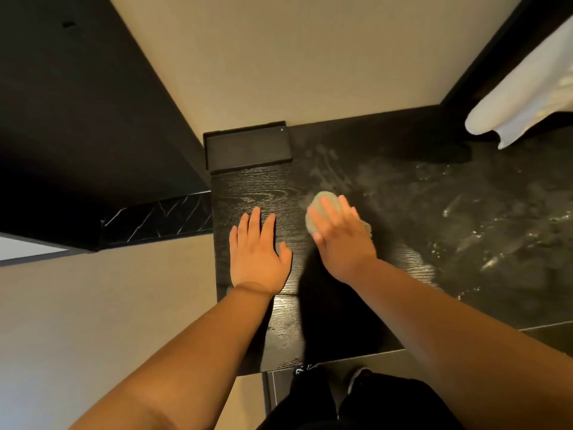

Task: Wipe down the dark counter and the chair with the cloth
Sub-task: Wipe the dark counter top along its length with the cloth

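The dark wood-grain counter (248, 193) fills the middle of the view, with wet streaks across its right side. My left hand (259, 256) rests flat on the counter, fingers straight and spread. My right hand (339, 232) presses a bunched grey-green cloth (313, 209) onto the surface with straight fingers; only the cloth's far edge and a bit by my wrist show. No chair can be made out.
A shallow black tray (248, 148) sits at the counter's back left against the beige wall. A white towel or garment (524, 88) hangs at the upper right. A dark marbled ledge (161, 217) lies to the left. My shoes (356, 377) stand below the front edge.
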A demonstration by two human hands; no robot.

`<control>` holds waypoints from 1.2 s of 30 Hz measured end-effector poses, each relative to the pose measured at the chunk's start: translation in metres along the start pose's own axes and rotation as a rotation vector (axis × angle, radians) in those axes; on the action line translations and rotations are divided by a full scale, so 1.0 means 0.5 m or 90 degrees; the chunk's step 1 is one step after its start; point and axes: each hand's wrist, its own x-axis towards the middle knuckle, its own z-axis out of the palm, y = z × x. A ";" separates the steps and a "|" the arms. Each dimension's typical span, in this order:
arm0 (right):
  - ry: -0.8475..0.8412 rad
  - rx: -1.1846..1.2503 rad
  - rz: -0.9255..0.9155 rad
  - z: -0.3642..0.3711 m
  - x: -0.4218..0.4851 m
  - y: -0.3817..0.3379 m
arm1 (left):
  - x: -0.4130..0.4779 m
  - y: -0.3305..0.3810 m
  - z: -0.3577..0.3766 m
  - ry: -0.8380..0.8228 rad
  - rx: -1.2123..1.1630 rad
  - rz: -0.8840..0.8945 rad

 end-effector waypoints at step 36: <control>-0.019 0.133 -0.142 0.028 0.058 0.022 | 0.161 0.009 -0.015 -0.051 0.032 0.040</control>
